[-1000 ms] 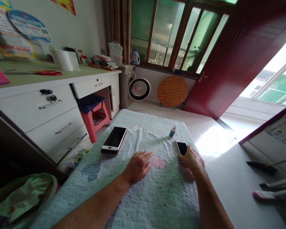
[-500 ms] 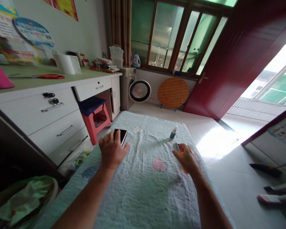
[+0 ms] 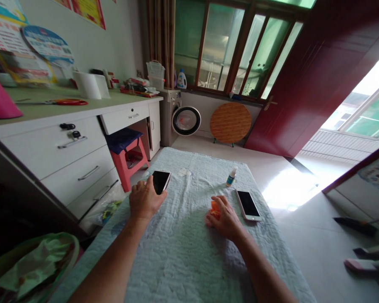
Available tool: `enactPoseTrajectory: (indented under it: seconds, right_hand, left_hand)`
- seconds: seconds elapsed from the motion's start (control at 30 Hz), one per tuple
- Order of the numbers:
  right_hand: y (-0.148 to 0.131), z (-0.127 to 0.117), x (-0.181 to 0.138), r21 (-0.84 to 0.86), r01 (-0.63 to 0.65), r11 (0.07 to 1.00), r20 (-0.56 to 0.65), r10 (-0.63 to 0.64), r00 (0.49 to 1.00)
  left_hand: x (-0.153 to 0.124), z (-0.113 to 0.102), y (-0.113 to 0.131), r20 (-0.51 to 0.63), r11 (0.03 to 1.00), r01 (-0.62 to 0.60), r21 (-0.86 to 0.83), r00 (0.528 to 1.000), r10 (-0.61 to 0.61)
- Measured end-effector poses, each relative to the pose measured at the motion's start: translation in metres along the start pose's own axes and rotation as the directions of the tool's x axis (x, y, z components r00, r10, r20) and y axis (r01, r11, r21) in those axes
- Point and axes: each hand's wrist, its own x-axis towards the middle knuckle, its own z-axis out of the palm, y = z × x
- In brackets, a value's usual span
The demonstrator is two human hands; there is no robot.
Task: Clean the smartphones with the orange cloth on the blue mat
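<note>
On the pale blue quilted cover, my left hand (image 3: pixel 144 201) grips a dark-screened smartphone (image 3: pixel 161 182) by its left side and near end, thumb along the near edge. In my right hand (image 3: pixel 225 216) is a bunched orange cloth (image 3: pixel 215 209), pressed low against the cover; the fingers hide part of it. Just right of that hand lies a white-framed smartphone (image 3: pixel 249 205), screen up and apart from the fingers. Beyond it a small spray bottle (image 3: pixel 231 176) with a white top and blue label stands upright.
The quilted cover (image 3: pixel 180 261) spreads under both hands. At the left are a white desk (image 3: pixel 69 155), a red stool (image 3: pixel 131 166) with a dark cushion, and a green bin (image 3: pixel 71 248). A washing machine (image 3: pixel 170 118) with its door open and a round wooden tabletop (image 3: pixel 230 123) stand behind.
My right hand has moved left with the orange cloth, off the white-framed phone, which now shows fully. The fingers of my left hand have slid back from the other phone's screen.
</note>
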Motion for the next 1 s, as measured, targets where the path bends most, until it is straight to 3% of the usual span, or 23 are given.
enactPoseTrajectory:
  seconds: [0.13, 0.33, 0.53, 0.63, 0.8, 0.9, 1.0]
  right_hand:
    - [0.003, -0.001, -0.001, -0.14, 0.007, 0.99, 0.0, -0.007, 1.0]
    - [0.003, -0.005, -0.001, -0.334, -0.077, 0.939, 0.01, 0.085, 0.996]
    - [0.001, -0.004, 0.002, -0.314, -0.074, 0.947, 0.054, 0.096, 0.994]
    - [0.001, -0.005, 0.002, -0.253, -0.058, 0.966, 0.059, 0.075, 0.995]
    - [0.005, -0.004, 0.003, -0.036, -0.1, 0.994, -0.055, 0.098, 0.994]
    - [0.005, -0.002, 0.004, 0.1, -0.14, 0.985, -0.155, 0.155, 0.976]
    - [0.002, 0.0, 0.006, 0.171, -0.144, 0.975, -0.18, 0.175, 0.968]
  left_hand:
    - [0.0, 0.002, 0.001, -0.029, 1.0, 0.014, -0.015, 0.999, -0.014]
    - [-0.005, 0.003, 0.005, -0.122, 1.0, 0.014, -0.004, 0.992, -0.014]
    - [-0.005, -0.005, 0.007, -0.215, 0.995, -0.041, -0.09, 0.976, 0.021]
    - [-0.009, -0.007, 0.016, -0.246, 0.968, -0.145, -0.207, 0.965, 0.092]
    - [-0.036, 0.001, 0.049, -0.094, 0.831, -0.288, -0.476, 0.956, 0.277]
    - [-0.054, 0.004, 0.067, 0.001, 0.809, -0.319, -0.494, 0.93, 0.368]
    - [-0.066, 0.004, 0.079, 0.056, 0.817, -0.337, -0.468, 0.912, 0.407]
